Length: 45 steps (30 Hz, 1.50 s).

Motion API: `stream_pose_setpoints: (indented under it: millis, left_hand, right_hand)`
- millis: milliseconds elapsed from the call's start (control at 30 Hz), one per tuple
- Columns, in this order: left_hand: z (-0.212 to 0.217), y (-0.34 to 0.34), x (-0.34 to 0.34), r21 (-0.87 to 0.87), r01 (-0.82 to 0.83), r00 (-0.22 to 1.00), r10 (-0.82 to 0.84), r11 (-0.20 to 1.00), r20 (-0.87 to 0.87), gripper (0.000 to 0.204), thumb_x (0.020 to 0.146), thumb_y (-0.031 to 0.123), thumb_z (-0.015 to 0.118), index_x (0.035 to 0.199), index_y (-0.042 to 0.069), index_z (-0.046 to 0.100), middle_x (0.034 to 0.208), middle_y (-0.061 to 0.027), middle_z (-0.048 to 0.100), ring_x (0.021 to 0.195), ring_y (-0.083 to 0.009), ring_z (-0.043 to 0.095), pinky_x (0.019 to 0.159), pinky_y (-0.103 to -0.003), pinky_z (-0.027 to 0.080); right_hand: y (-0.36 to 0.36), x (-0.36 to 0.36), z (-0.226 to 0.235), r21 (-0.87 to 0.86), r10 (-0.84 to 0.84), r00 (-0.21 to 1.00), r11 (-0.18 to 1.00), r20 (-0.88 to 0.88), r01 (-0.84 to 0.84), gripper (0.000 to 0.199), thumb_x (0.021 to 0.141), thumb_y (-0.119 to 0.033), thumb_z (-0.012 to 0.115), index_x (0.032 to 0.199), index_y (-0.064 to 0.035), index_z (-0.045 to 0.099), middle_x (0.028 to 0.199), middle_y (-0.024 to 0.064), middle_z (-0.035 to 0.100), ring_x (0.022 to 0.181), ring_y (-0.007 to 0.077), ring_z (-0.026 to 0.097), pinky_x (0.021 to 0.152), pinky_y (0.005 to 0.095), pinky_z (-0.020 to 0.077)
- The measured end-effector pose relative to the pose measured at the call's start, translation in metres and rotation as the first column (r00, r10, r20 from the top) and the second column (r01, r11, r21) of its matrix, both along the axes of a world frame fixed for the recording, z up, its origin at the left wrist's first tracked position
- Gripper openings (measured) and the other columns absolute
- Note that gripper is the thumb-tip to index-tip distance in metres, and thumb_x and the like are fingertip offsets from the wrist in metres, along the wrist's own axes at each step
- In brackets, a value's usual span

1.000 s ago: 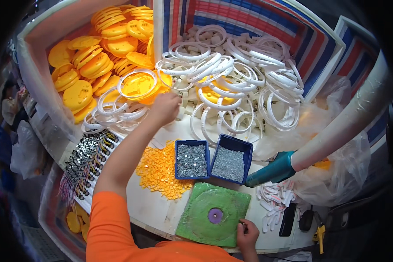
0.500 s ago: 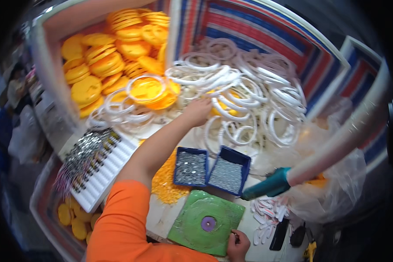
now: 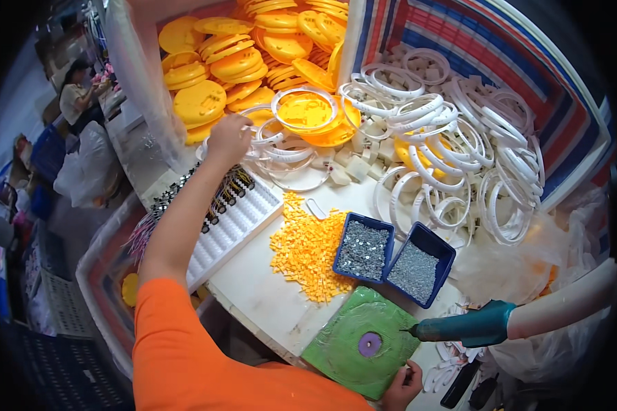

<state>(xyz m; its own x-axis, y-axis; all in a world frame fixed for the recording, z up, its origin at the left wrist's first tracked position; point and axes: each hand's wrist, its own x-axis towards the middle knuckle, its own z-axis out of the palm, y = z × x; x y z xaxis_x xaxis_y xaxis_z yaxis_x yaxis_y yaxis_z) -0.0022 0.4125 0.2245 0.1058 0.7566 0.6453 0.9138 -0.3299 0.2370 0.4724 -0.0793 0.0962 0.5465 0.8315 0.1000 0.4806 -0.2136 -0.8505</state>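
Note:
My left hand [image 3: 227,142] reaches out to the left-hand cluster of white rings [image 3: 284,152], beside the yellow discs. Its fingers are bent together at the rings' edge; whether one is gripped is hidden. Down at the near right corner of a green square pad [image 3: 346,329], my right hand [image 3: 403,388] has its fingers curled, with something small and dark between them that I cannot make out. A purple round piece [image 3: 370,344] sits in the middle of the pad. A teal-ended tool [image 3: 469,323] on a pale tube points its thin dark tip at the pad's right edge.
Yellow round discs [image 3: 199,103] fill a box at the back left. More white rings [image 3: 452,147] pile up in front of a striped box. Small yellow pieces [image 3: 308,250], two blue bins [image 3: 361,248] of metal parts and a white tray [image 3: 230,240] with wired parts lie nearer.
My left hand has moved left from the main ring pile to the smaller cluster. The whole view has swung left. My right hand stays at the pad's corner; the tool's tip appears closer to the pad.

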Motion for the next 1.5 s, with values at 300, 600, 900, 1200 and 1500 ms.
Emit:
stream_pose_setpoints:
  millis: [300,600,900,1200,1500]
  left_hand:
    - [0.005,-0.014,-0.043,-0.282,-0.13,0.986,0.154,0.951,0.067,0.027,0.092,0.024,0.067,0.106,0.002,0.073,0.114,-0.0178,0.07,0.112,-0.0359,0.065,0.099,-0.044,0.049]
    - [-0.002,0.028,0.089,0.008,0.443,0.885,-0.435,0.897,-0.165,0.021,0.082,0.02,0.077,0.097,0.006,0.071,0.112,-0.014,0.07,0.113,-0.031,0.064,0.096,-0.045,0.049]
    - [0.022,0.064,0.131,0.009,0.078,0.986,-0.076,0.997,-0.148,0.015,0.089,0.02,0.069,0.102,0.012,0.068,0.117,-0.0059,0.067,0.117,-0.0257,0.06,0.101,-0.047,0.042]
    - [0.102,0.055,0.076,-0.043,0.59,0.063,0.007,0.807,0.998,0.037,0.107,0.024,0.051,0.131,-0.002,0.06,0.129,-0.0131,0.066,0.118,-0.0249,0.064,0.104,-0.039,0.049]
    - [0.072,-0.019,0.064,0.203,0.619,-0.103,-0.177,0.758,0.979,0.038,0.11,0.026,0.05,0.136,0.0,0.056,0.132,-0.0105,0.065,0.122,-0.0234,0.062,0.109,-0.038,0.048]
  right_hand:
    - [0.008,-0.009,0.014,0.02,-0.044,0.998,0.999,-0.038,0.045,0.021,0.097,-0.007,0.061,0.114,0.0039,0.062,0.085,0.0007,0.054,0.07,0.0077,0.047,0.06,0.0237,0.0379]
    - [0.004,-0.004,0.01,-0.021,-0.061,0.997,0.998,0.055,0.062,0.018,0.094,-0.004,0.062,0.109,0.0033,0.066,0.082,0.0038,0.055,0.068,0.0102,0.048,0.059,0.0256,0.0395]
    - [0.009,-0.009,0.012,0.055,-0.051,0.992,0.997,0.113,0.045,0.017,0.091,-0.002,0.064,0.107,0.003,0.067,0.079,0.006,0.055,0.065,0.0128,0.05,0.058,0.0279,0.0412]
    - [0.005,-0.008,0.013,0.011,-0.012,0.998,1.0,0.059,0.012,0.018,0.095,-0.002,0.062,0.111,0.003,0.066,0.081,-0.0013,0.053,0.07,0.006,0.046,0.06,0.0222,0.0381]
    - [0.012,-0.008,0.019,0.075,0.001,1.0,0.997,0.021,-0.003,0.017,0.093,-0.003,0.065,0.11,0.0006,0.068,0.078,0.0029,0.055,0.064,0.0102,0.049,0.057,0.026,0.0404]
